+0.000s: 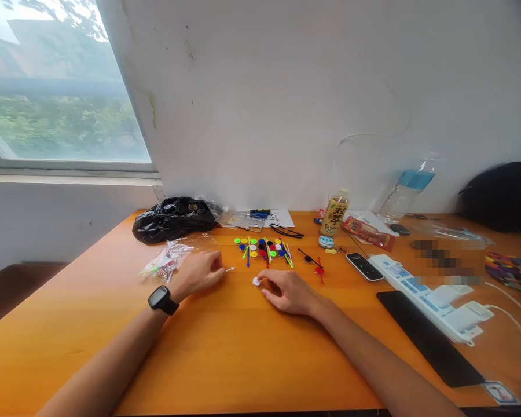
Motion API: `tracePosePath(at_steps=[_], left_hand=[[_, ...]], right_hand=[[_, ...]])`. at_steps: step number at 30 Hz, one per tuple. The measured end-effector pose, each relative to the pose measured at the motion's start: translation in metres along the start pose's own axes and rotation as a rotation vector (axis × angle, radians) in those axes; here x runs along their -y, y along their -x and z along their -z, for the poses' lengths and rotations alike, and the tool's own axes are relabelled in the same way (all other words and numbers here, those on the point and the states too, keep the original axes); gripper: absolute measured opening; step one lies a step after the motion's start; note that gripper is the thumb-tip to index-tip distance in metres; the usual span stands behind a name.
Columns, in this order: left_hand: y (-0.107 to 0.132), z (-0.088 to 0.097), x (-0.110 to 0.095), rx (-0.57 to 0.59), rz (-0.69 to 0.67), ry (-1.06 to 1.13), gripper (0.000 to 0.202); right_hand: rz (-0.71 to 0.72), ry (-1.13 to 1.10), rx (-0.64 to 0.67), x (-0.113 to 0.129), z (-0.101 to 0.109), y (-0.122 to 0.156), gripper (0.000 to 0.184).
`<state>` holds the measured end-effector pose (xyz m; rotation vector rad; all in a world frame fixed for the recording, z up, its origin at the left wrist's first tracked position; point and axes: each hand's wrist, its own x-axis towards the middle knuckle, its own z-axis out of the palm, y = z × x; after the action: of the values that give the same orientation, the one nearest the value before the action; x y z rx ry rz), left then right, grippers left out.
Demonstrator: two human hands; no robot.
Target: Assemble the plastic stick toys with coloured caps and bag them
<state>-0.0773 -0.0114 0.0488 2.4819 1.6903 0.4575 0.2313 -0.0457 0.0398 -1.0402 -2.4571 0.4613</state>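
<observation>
My left hand (202, 271), with a dark watch (160, 297) on the wrist, is closed with thumb and fingers together. A small white arrow (230, 269) sticks out from its fingertips. To its right, my right hand (290, 291) pinches a small white round disc (256, 281) just above or on the table; I cannot tell which. Beyond both hands lies a group of coloured discs (254, 254) in several colours, with long thin arrows (248, 253) across them. Right of the group, a black arrow with a black disc (308, 259) and a red arrow with a red disc (320, 270) lie joined or overlapping.
A black plastic bag (173, 220) and a clear bag (169, 259) lie at the left. Behind are glasses (286, 231), a screwdriver (259, 213) and a drink bottle (334, 213). A phone-like device (364, 267), power strip (421, 292) and black mat (429, 339) occupy the right.
</observation>
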Motion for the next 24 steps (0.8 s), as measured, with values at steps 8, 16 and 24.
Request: tracePosePath(at_steps=[8, 16, 24], left_hand=[[-0.0007, -0.0009, 0.002, 0.041, -0.173, 0.019, 0.008], [-0.0036, -0.0045, 0.0022, -0.029, -0.182, 0.084, 0.001], [-0.0076, -0.0014, 0.0072, -0.015, -0.18, 0.095, 0.02]], right_hand=[[0.033, -0.029, -0.011, -0.0038, -0.003, -0.0004, 0.038], [0.006, -0.026, -0.023, -0.0036, -0.0001, -0.0002, 0.034], [0.005, -0.02, -0.022, -0.0042, 0.0, 0.0006, 0.032]])
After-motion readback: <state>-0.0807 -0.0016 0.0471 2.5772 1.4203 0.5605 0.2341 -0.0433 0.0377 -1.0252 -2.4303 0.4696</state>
